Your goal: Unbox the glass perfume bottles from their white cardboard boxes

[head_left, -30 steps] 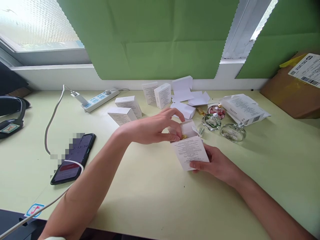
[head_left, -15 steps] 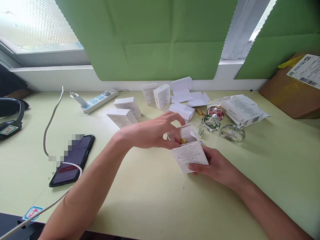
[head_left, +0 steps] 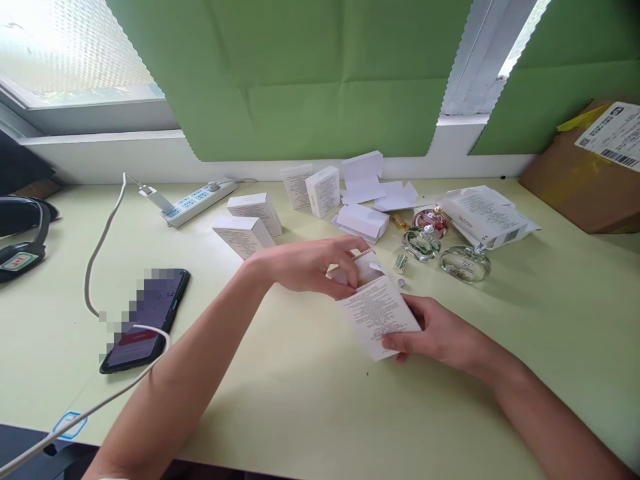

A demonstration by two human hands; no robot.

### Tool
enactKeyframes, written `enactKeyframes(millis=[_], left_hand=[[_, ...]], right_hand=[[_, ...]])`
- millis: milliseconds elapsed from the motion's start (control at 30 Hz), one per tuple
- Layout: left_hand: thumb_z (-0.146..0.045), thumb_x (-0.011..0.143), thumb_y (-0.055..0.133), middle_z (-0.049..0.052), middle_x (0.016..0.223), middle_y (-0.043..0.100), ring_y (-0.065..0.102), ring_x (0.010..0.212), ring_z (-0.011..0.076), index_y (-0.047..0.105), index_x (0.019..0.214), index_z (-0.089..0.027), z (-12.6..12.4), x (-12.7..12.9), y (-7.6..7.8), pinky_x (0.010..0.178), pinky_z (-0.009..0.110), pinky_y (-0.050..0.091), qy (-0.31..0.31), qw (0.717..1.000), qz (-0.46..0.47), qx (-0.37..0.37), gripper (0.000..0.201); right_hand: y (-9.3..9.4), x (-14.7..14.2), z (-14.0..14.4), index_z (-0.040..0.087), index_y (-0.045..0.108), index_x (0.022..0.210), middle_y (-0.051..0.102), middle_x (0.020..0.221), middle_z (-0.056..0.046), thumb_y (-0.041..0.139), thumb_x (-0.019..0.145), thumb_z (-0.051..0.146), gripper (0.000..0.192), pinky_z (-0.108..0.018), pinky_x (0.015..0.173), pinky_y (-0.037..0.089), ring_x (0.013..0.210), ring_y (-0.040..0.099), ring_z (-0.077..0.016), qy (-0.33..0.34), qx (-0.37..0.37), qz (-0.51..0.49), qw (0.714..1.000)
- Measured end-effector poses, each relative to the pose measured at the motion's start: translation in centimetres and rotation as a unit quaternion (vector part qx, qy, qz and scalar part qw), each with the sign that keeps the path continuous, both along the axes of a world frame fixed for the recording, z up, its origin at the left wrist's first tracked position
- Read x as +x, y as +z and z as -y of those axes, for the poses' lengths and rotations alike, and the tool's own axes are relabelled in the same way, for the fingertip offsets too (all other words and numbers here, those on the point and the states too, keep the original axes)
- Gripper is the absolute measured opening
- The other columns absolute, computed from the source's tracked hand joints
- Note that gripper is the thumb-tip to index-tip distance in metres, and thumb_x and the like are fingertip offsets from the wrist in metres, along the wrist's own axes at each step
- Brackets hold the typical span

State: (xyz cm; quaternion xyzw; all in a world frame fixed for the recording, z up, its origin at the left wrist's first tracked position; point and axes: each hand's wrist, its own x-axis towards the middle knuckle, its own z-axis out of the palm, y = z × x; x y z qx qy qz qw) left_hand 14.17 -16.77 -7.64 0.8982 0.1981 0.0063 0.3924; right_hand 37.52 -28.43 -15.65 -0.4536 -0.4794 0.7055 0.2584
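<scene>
My right hand (head_left: 425, 333) is wrapped round a small white printed box (head_left: 380, 313), thumb on its front face. The box tilts with its open top toward my left hand (head_left: 335, 263). My left fingers curl down into the opening, with a hint of yellow beside them; what they grip is hidden. Just beyond the box lie a small silver cap (head_left: 401, 263) and a tiny lilac piece (head_left: 401, 283). Three glass perfume bottles lie further right: a green-tinted bottle (head_left: 421, 245), a pink bottle (head_left: 431, 223) and a clear bottle (head_left: 465, 266).
Several white boxes (head_left: 243, 237) stand behind my left hand, with unfolded white cartons (head_left: 361, 220) at the back. A white package (head_left: 485, 217) and brown carton (head_left: 590, 173) sit right. On the left are a phone (head_left: 145, 327), a cable (head_left: 100, 233) and a power strip (head_left: 200, 202).
The box has shifted slightly down and right with my right hand. My left fingers stay in its opening, and the yellow piece inside shows less.
</scene>
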Motion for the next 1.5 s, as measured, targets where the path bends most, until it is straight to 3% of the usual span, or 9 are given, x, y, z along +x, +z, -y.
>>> enactKeyframes(millis=[300, 533, 800, 900, 1067, 1233, 1333, 1400, 1500], left_hand=[[-0.035, 0.083, 0.066, 0.008, 0.137, 0.051, 0.058, 0.112, 0.0214, 0.069, 0.077, -0.019, -2.8, -1.9, -1.8, 0.08, 0.028, 0.05, 0.063, 0.997, 0.031, -0.033, 0.017], [-0.037, 0.084, 0.061, 0.001, 0.084, 0.052, 0.05, 0.077, 0.013, 0.051, 0.069, -0.017, -4.4, -3.8, -3.2, 0.066, 0.025, 0.04, 0.142, 0.985, -0.034, -0.09, 0.027], [-0.049, 0.079, 0.064, 0.002, 0.087, 0.059, 0.058, 0.076, 0.0145, 0.057, 0.073, -0.018, -4.5, -4.0, -3.7, 0.075, 0.027, 0.045, 0.166, 0.957, -0.134, -0.196, 0.033], [-0.059, 0.076, 0.064, 0.005, 0.099, 0.063, 0.064, 0.081, 0.0183, 0.065, 0.084, -0.019, -4.4, -4.3, -3.1, 0.075, 0.029, 0.047, 0.179, 0.944, -0.212, -0.18, 0.04], [-0.069, 0.076, 0.06, 0.008, 0.129, 0.057, 0.062, 0.103, 0.026, 0.055, 0.125, -0.03, -3.2, -4.1, -0.9, 0.08, 0.033, 0.047, 0.237, 0.941, -0.24, -0.006, 0.063], [-0.057, 0.067, 0.076, 0.002, 0.154, 0.035, 0.046, 0.129, 0.0292, 0.033, 0.146, -0.042, -0.6, -2.7, 1.1, 0.093, 0.033, 0.043, 0.113, 0.978, -0.163, 0.066, 0.091], [-0.056, 0.078, 0.068, 0.003, 0.145, 0.046, 0.052, 0.121, 0.0245, 0.043, 0.14, -0.036, 1.2, -1.5, 2.1, 0.087, 0.031, 0.045, 0.103, 0.986, -0.11, 0.068, 0.069], [-0.053, 0.086, 0.062, 0.003, 0.124, 0.061, 0.059, 0.108, 0.0201, 0.06, 0.118, -0.027, 2.4, -0.4, 2.7, 0.079, 0.028, 0.047, 0.099, 0.991, -0.062, 0.057, 0.041], [-0.047, 0.086, 0.065, 0.002, 0.096, 0.066, 0.063, 0.088, 0.0152, 0.062, 0.091, -0.02, 4.1, 1.5, 2.7, 0.07, 0.027, 0.049, 0.094, 0.995, 0.031, 0.016, 0.028]], right_hand=[[0.9, 2.3, 0.1, 0.026, 0.065, 0.125, 0.072, 0.109, -0.007, 0.079, 0.075, 0.036, 0.053, -0.029, 0.064, 0.061, 0.092, 0.07, -0.0235, 0.043, -0.055, 0.046, 0.997], [1.3, 4.8, 0.2, 0.033, 0.041, 0.149, 0.071, 0.111, -0.008, 0.074, 0.08, 0.042, 0.076, -0.03, 0.059, 0.061, 0.092, 0.07, -0.0255, 0.055, -0.078, 0.111, 0.989], [3.4, 8.3, 0.5, 0.032, 0.037, 0.151, 0.068, 0.109, -0.007, 0.068, 0.085, 0.044, 0.074, -0.024, 0.056, 0.059, 0.091, 0.067, -0.0225, 0.127, -0.059, 0.183, 0.973], [4.1, 9.7, 0.9, 0.03, 0.045, 0.147, 0.069, 0.105, -0.008, 0.069, 0.084, 0.046, 0.069, -0.022, 0.052, 0.057, 0.086, 0.066, -0.021, 0.1, -0.052, 0.218, 0.969], [4.1, 11.2, 1.6, 0.027, 0.056, 0.138, 0.07, 0.079, -0.006, 0.066, 0.086, 0.048, 0.057, -0.024, 0.046, 0.054, 0.06, 0.065, -0.0172, 0.007, -0.038, 0.162, 0.986], [3.6, 9.8, 1.2, 0.026, 0.057, 0.134, 0.067, 0.069, -0.002, 0.06, 0.09, 0.046, 0.048, -0.023, 0.036, 0.05, 0.049, 0.063, -0.0163, -0.107, 0.008, 0.022, 0.994], [3.0, 7.0, 0.4, 0.028, 0.059, 0.127, 0.072, 0.1, -0.007, 0.06, 0.091, 0.04, 0.039, -0.031, 0.051, 0.06, 0.078, 0.072, -0.024, -0.137, 0.046, -0.073, 0.987], [2.3, 4.8, -0.1, 0.03, 0.061, 0.123, 0.068, 0.118, -0.006, 0.06, 0.091, 0.039, 0.034, -0.036, 0.066, 0.063, 0.095, 0.07, -0.0247, -0.162, 0.09, -0.137, 0.973], [0.9, 2.0, -0.6, 0.041, 0.059, 0.123, 0.064, 0.127, 0.001, 0.065, 0.088, 0.036, 0.036, -0.038, 0.089, 0.059, 0.115, 0.062, -0.0212, -0.23, 0.187, -0.19, 0.936]])
